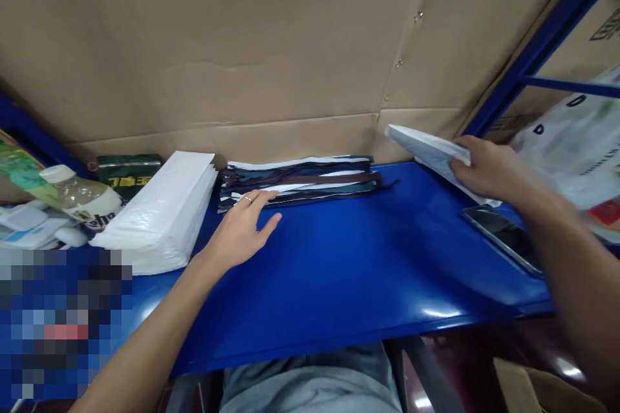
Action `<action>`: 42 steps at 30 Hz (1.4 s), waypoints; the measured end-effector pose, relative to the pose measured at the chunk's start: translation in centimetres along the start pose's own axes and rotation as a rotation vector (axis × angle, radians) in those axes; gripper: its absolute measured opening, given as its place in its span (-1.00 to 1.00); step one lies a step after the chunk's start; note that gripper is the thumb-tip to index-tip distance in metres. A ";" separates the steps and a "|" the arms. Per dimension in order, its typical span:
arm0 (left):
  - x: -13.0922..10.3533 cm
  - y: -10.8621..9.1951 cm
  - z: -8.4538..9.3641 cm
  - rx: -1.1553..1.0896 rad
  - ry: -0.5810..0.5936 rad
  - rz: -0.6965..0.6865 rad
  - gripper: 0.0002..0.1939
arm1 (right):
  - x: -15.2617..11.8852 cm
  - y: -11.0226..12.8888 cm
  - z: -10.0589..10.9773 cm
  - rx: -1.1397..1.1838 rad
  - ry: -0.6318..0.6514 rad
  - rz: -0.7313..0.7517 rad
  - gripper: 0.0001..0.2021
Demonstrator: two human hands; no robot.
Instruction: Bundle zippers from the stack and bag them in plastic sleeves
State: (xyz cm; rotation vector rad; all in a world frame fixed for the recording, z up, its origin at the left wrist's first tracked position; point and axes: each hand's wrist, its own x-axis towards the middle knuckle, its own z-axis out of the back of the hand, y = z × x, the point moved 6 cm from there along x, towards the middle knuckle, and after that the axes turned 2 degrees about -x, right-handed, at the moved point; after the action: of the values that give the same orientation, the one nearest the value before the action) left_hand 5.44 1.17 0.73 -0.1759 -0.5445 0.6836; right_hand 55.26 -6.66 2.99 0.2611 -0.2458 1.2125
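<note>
On the blue table, a pile of dark, white and brown zipper-like strips lies against the cardboard backing. My left hand, with a ring on one finger, rests its fingertips at the pile's front left edge, fingers apart and holding nothing. My right hand pinches the near end of a flat white packet above the table's right side. Left of the strips stands a thick stack of white padded envelopes.
A phone lies below my right hand. A bottle, a dark green pouch and white items are at the left. A printed plastic bag sits at the right beside the blue frame. Cardboard stands behind.
</note>
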 end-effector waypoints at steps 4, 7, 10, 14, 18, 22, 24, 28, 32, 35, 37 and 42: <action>0.1 -0.6 0.1 -0.241 -0.061 0.033 -0.17 | -4.0 12.3 0.6 0.422 0.249 0.454 -0.47; 0.1 -0.2 0.1 -0.280 -0.052 0.027 -0.42 | -5.8 19.9 -0.2 0.599 0.382 0.602 -0.49; 0.0 1.9 -0.2 -0.255 -0.013 0.081 -0.71 | -5.5 23.2 -1.6 0.636 0.409 0.659 -0.54; -0.5 5.7 -0.4 -0.392 -0.125 0.235 -0.81 | -3.5 20.6 -4.1 0.563 0.357 0.466 -0.51; -1.0 7.4 -0.4 -0.541 -0.312 0.336 -0.68 | -3.6 18.2 -7.0 0.881 0.623 0.314 -0.51; -1.0 7.5 -0.7 -0.511 -0.329 0.312 -0.78 | -3.4 17.9 -7.7 1.147 0.584 0.262 -0.60; -1.0 7.9 -1.0 -0.510 -0.315 0.330 -0.72 | -2.9 17.7 -8.0 1.187 0.526 0.234 -0.61; -0.7 7.8 -0.9 -0.562 -0.294 0.285 -0.66 | -2.2 16.6 -9.0 1.222 0.452 0.152 -0.61; -0.5 5.1 0.0 -0.444 -0.190 0.092 -0.65 | -2.1 16.7 -9.1 1.243 0.424 0.194 -0.62; -0.6 3.4 -0.4 -0.306 -0.051 0.013 -0.60 | -2.7 18.1 -8.6 1.206 0.409 0.301 -0.62; -0.7 2.8 -1.1 -0.267 0.012 -0.027 -0.49 | -3.3 19.2 -8.3 1.153 0.382 0.359 -0.63; -0.7 2.6 -3.3 -0.064 0.204 -0.061 -0.48 | -4.5 20.9 -8.2 1.072 0.375 0.387 -0.69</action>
State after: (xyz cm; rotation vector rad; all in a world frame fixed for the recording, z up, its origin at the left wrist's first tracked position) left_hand 5.27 2.80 -3.18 -0.2847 -0.3751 0.5811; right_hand 34.49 -1.15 -4.83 0.9265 0.7453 1.6629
